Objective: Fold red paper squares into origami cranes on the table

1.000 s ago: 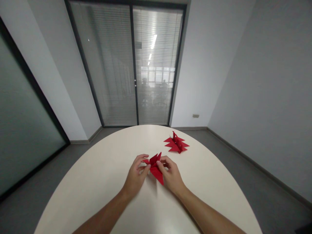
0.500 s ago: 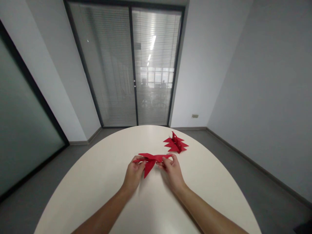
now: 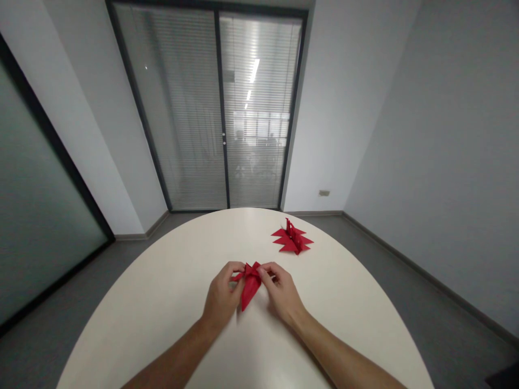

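Observation:
Between my two hands, over the middle of the table, is a folded piece of red paper (image 3: 251, 292) with a pointed flap hanging down toward me. My left hand (image 3: 222, 292) pinches its left side, where a thin red point sticks out between the fingers. On the other side, my right hand (image 3: 280, 289) has thumb and finger closed on the paper's upper right edge. The fingers cover part of the folds. Farther back and to the right lie several red folded paper pieces (image 3: 292, 237) with sharp tips, nested in a row like origami cranes.
The round, cream-white table (image 3: 162, 302) curves away on both sides, with its far edge near the glass doors (image 3: 223, 108) with blinds. A white wall (image 3: 405, 135) with a socket plate (image 3: 324, 193) stands at the right.
The held paper was spread wide sideways between my hands; now it is drawn together, narrower. My right hand has moved a little left, toward my left hand. The red pieces behind are unmoved.

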Motion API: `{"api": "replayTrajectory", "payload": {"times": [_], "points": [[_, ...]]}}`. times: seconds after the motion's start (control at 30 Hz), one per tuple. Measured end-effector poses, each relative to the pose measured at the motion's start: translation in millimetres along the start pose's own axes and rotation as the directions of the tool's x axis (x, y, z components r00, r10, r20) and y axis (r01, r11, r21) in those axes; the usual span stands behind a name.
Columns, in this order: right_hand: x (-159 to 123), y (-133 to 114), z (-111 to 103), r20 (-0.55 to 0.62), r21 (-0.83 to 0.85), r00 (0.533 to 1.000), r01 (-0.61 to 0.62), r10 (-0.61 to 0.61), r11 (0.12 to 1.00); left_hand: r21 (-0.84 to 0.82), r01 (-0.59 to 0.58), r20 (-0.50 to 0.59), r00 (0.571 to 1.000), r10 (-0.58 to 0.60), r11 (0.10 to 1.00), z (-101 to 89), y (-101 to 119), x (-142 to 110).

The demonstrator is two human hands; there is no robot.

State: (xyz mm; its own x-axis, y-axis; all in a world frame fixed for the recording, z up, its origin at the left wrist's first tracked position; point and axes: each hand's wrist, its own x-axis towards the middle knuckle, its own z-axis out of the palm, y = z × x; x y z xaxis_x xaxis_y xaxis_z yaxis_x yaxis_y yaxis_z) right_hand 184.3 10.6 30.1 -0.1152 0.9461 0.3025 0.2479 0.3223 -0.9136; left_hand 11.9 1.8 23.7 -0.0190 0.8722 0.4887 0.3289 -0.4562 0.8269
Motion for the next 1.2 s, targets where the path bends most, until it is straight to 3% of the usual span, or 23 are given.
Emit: {"api": "replayTrajectory", "payload": {"times": [0.3,0.43,0.6,0.9,1.03,1.2], "points": [[2.2,-1.5,1.7,0.019,0.06,1.0,0.001,-0.002,0.998,0.057,-0.148,0.075,0.987,0.143,0.987,0.7,1.3,-2.9],[3.0,3.9,2.6,-0.03,0.105,0.999,-0.037,0.041,0.994,0.102,-0.201,0.096,0.977,0.192,0.974,2.3,1.8,-5.4],[2.1,3.9,4.0,-0.087,0.148,0.996,-0.007,0.02,0.989,0.151,-0.164,0.143,0.979,0.142,0.975,5.3,4.0,-9.3],[1.6,-1.8,6.2,-0.055,0.254,0.995,0.089,-0.077,0.963,0.253,-0.152,0.095,0.987,0.132,0.955,4.0,8.3,-5.8],[-1.1,-3.1,7.0,-0.042,0.294,0.997,0.08,-0.07,0.952,0.179,-0.074,0.07,0.996,0.062,0.981,5.2,13.8,-5.8],[-2.1,-6.6,8.1,-0.027,0.391,0.999,0.035,-0.027,0.92,-0.168,0.126,0.025,0.992,-0.124,0.978,4.8,11.0,0.1]]}}
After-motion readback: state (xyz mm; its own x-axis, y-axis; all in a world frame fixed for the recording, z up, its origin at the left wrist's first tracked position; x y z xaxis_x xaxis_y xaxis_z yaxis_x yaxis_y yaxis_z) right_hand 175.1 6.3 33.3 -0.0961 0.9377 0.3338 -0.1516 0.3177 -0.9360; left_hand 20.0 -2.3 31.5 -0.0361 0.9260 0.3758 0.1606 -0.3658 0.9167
